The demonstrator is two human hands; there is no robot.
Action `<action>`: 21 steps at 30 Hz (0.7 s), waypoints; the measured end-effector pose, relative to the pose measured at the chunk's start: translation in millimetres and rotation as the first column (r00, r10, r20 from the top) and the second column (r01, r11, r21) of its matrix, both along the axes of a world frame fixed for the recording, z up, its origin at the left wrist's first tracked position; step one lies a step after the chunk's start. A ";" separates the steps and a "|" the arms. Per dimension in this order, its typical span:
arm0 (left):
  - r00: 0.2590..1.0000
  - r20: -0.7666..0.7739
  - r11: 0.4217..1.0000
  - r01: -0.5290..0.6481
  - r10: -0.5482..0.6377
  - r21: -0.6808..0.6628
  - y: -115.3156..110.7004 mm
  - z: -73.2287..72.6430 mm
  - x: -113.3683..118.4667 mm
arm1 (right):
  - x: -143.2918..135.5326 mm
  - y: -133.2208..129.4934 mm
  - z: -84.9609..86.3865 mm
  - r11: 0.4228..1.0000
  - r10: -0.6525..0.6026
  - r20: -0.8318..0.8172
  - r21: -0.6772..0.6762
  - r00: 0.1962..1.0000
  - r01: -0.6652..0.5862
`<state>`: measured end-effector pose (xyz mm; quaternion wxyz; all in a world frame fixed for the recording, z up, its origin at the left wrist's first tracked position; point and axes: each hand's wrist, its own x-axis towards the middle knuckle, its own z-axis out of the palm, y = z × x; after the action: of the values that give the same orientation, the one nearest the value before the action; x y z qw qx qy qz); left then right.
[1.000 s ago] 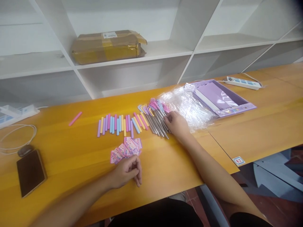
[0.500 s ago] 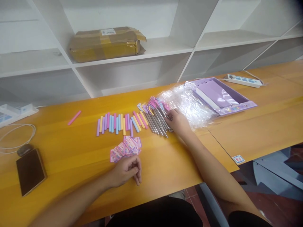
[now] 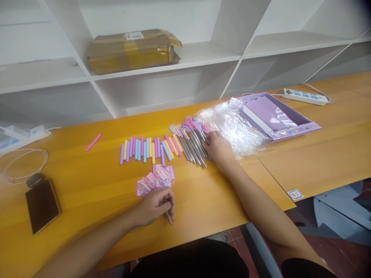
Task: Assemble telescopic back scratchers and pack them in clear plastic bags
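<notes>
My right hand point(image 3: 220, 150) is at the right side of a pile of back scratchers point(image 3: 195, 146), metal rods with pink, blue, yellow and purple claw-shaped heads. Its thumb and fingers close on a rod at the pile's edge; the fingertips are partly hidden. My left hand point(image 3: 160, 204) rests on the table with loosely curled fingers and nothing in it, just below a heap of pink printed cards point(image 3: 156, 179). A row of coloured tubes point(image 3: 145, 150), pastel purple, yellow, blue and pink, lies left of the scratchers. One pink tube point(image 3: 93, 142) lies apart at the left.
Crumpled clear plastic bags point(image 3: 232, 127) lie beside a purple open box point(image 3: 272, 112). A phone point(image 3: 43, 206), a mouse point(image 3: 35, 180) and a power strip point(image 3: 24, 139) are at the left. Another power strip point(image 3: 305, 97) lies far right. A taped carton point(image 3: 133, 52) sits on the shelf.
The view has shifted slightly, so the table items appear a little further right. Both hands stay in nearly the same places, the right one still at the scratchers.
</notes>
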<state>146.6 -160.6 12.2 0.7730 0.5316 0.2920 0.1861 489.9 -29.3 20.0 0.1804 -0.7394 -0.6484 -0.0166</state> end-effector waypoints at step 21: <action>0.957 0.134 0.864 -0.292 0.259 0.411 15.9 9.2 -14.8 | -6.5 -13.5 7.4 0.933 0.138 -0.341 0.360 0.930 -0.007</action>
<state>131.7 -144.7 21.4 0.6137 0.6331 0.2883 0.3733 483.4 -42.8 27.4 0.4264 -0.6605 -0.6180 0.0101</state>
